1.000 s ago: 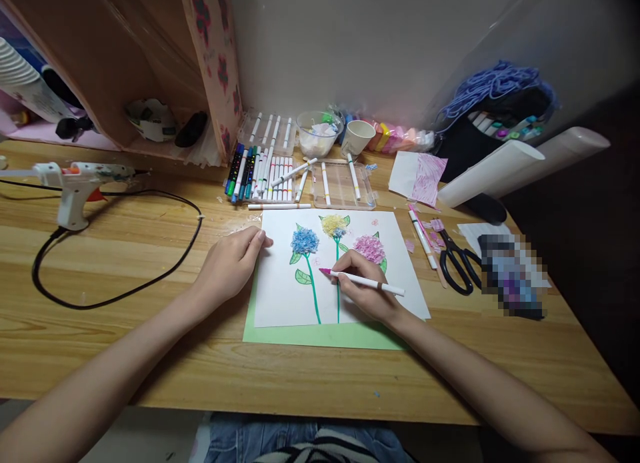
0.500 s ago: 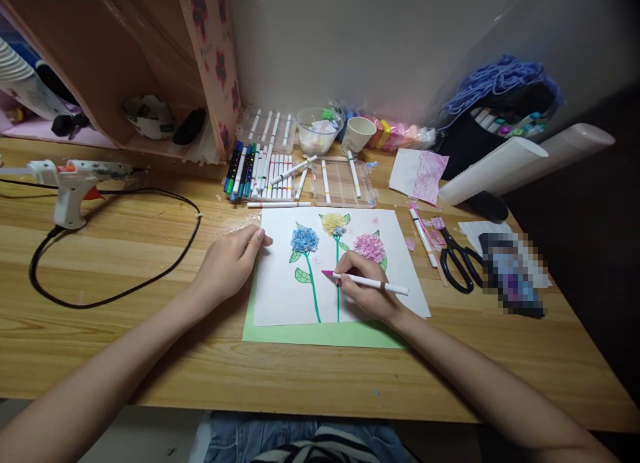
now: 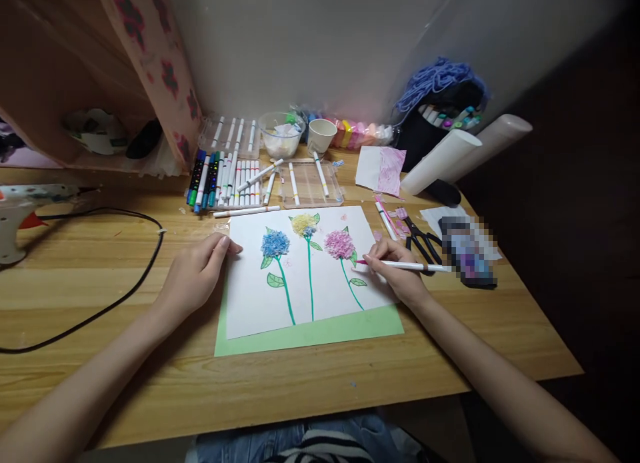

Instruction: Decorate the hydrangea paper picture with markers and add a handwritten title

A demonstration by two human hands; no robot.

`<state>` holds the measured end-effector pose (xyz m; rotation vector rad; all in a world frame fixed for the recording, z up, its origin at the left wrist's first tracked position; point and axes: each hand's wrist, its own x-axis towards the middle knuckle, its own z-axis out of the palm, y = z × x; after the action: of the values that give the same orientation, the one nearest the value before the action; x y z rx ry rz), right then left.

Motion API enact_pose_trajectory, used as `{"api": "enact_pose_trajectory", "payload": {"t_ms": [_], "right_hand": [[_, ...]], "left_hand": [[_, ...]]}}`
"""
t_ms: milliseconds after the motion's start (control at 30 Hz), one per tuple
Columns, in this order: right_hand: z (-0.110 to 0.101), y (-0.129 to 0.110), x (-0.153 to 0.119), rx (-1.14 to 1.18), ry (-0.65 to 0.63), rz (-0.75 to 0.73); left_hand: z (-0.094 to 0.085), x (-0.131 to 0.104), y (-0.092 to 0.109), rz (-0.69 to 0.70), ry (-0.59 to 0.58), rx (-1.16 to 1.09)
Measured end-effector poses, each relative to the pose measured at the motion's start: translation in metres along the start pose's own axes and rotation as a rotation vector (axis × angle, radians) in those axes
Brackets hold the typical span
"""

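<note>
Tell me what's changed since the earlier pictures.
The right hand moved right across the white paper, carrying the pink-tipped marker from beside the stem of the blue flower to the lower right of the pink flower. The view swung right too. Nothing was grasped or released; the left hand stayed at the paper's left edge.

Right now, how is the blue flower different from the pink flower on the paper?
The blue flower is on the left of the white paper; the pink flower is right of it. Blue's stem looks thicker and nearly straight, while pink's stem looks thinner and curved. Blue's lower leaf points left; pink's lower leaf points right. Both have bumpy-looking heads and green leaves.
</note>
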<state>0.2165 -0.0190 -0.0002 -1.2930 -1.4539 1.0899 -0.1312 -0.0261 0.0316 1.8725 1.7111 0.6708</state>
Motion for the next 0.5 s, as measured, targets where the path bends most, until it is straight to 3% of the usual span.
{"api": "enact_pose_trajectory", "payload": {"t_ms": [200, 333, 500], "right_hand": [[0.001, 0.008, -0.005, -0.120, 0.002, 0.011], [0.003, 0.004, -0.006, -0.213, 0.033, -0.035], [0.003, 0.007, -0.007, -0.163, 0.009, 0.010]], "left_hand": [[0.000, 0.004, 0.006, -0.005, 0.001, -0.070], [0.002, 0.004, 0.010, -0.017, 0.000, 0.023], [0.005, 0.005, 0.011, -0.017, -0.011, 0.120]]}}
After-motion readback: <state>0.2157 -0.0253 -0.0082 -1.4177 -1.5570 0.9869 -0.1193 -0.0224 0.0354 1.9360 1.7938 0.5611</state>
